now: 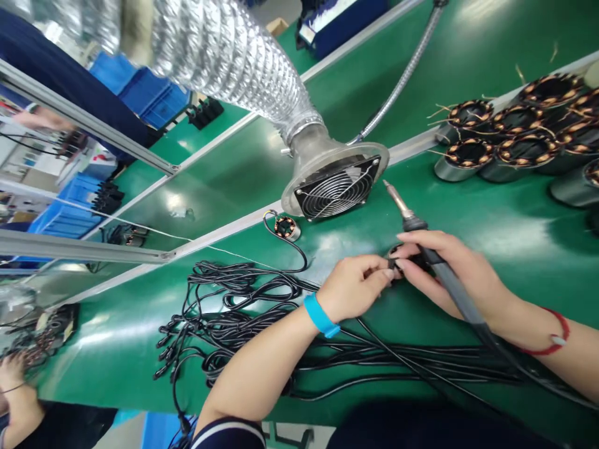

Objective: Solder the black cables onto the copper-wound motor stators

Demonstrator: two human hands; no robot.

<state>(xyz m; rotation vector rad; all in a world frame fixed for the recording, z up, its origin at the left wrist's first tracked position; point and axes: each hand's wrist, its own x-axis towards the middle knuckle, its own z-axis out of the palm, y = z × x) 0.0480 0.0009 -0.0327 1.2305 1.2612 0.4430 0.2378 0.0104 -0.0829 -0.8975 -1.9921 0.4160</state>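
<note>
Pinching a small dark part [393, 264] right of centre in the frame, between the close-set thumb and forefinger of the left hand [358, 285], with the other fingers curled in. Too covered by fingertips to identify further. Meeting the same part from its right with fingertips of the right hand [472, 274], partly closed, and at the same time holding a soldering iron [447, 279] by its handle among the fingers.

Running diagonally along its long axis, from lower right to a bare metal tip at upper left. Pointing with that tip past the small part, above it and apart from it, towards the fume extractor fan [337, 190] at upper centre. Nearer to the right hand by far, as regards the iron; within reach of 2 hands, as regards the part.

Around and beneath the left forearm, loops of black cables [229, 274] on the green workbench [515, 231]. Below the fan, 1 small stator [286, 228] with a cable beside it. At upper right, a cluster of larger stators [461, 159] with copper windings. At lower left, another person's hand [13, 371].
</note>
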